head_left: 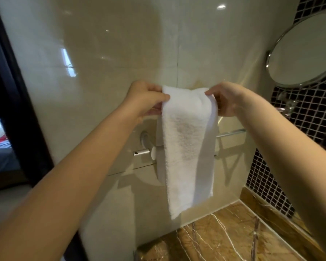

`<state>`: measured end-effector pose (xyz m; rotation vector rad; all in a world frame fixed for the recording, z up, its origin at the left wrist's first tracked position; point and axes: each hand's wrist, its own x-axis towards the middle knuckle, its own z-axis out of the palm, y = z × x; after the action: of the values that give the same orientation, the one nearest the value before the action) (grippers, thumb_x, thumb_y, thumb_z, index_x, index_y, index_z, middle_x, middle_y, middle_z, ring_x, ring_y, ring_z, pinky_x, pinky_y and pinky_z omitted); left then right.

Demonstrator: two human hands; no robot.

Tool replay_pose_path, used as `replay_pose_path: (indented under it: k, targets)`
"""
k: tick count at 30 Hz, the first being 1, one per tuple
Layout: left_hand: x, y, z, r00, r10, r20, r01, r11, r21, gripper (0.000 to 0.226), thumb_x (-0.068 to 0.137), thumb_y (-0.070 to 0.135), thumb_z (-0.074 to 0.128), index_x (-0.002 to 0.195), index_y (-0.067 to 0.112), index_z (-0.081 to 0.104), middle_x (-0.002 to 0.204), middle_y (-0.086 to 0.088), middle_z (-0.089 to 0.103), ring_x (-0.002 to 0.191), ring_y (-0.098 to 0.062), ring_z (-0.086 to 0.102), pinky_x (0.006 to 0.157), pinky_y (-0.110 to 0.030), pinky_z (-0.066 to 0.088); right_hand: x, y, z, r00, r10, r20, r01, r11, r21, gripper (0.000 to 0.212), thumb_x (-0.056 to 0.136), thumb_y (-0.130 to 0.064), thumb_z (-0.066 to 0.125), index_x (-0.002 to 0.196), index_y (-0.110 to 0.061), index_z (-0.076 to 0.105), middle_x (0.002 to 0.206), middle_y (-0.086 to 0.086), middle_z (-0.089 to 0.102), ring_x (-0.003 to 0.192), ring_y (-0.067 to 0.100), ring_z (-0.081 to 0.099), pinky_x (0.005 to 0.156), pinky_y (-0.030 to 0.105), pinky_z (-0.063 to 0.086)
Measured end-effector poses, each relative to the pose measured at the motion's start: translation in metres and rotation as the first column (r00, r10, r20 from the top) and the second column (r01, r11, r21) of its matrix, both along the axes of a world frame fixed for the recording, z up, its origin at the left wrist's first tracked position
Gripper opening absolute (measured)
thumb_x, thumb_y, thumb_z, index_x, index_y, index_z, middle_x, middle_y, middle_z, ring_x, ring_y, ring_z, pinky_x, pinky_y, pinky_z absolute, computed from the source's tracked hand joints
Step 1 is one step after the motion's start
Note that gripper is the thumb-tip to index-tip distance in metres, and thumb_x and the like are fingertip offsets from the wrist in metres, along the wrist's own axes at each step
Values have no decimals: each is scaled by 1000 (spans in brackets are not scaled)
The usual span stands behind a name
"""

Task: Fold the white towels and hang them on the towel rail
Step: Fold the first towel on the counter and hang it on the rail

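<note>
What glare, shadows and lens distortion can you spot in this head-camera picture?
Head view: lights glare as bright spots on the glossy wall tiles; the white towel throws soft shadows on the wall around the towel rail; the wide lens bows the dark door frame and stretches the round mirror into an oval.

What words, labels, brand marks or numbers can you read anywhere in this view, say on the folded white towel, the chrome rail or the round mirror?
No readable text anywhere in this view.
The folded white terry towel, pinched at its top corners by the left hand and right hand: no tag or logo showing.
The chrome towel rail: no marking visible.
The round chrome-framed mirror: no lettering visible.
</note>
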<state>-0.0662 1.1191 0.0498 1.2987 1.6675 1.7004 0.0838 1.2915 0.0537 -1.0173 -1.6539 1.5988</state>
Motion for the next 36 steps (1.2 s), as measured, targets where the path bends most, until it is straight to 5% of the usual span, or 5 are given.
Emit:
replay_pose_path:
  k: [5,13,18,25,36]
  targets:
    - [-1,-2,-22,997,64,34,-63,997,-45,14,83,-1,66,95,4,62,75,-7,63,53,-10,62,54,-21,55,2,3,-25,999,22,31,-20,999,-34,38,89,-15,55,126,-6,59,109,6,61,92,22,60,73,27,49]
    - [-6,-3,-48,988,140,-60,-147,979,-140,16,77,-2,72,72,8,61,70,-9,62,59,-18,61,56,-23,55,1,-2,-55,991,-30,128,31,999,-9,18,85,-12,62,102,-8,59,99,8,54,86,24,56,71,32,51]
    - [-5,-3,-56,970,173,-173,-209,954,-214,18,76,-1,73,70,9,60,64,-6,61,44,-9,59,38,-13,41,1,-4,-67,981,-87,176,81,996,42,18,81,-8,69,96,-8,60,95,7,57,86,22,58,75,31,53]
    - [-7,1,-69,919,218,-329,-316,906,-282,18,69,10,78,63,17,63,62,2,61,56,-14,55,58,-23,42,-1,-13,-76,962,-147,231,123,986,113,15,86,-5,67,84,-7,52,77,6,50,70,18,51,65,27,50]
    - [-6,3,-81,731,247,-636,-516,810,-278,12,62,26,75,59,24,64,68,4,65,73,-19,62,55,-23,38,5,-8,-89,943,-185,275,133,971,197,19,82,-7,72,90,-2,55,84,11,59,72,20,58,56,26,50]
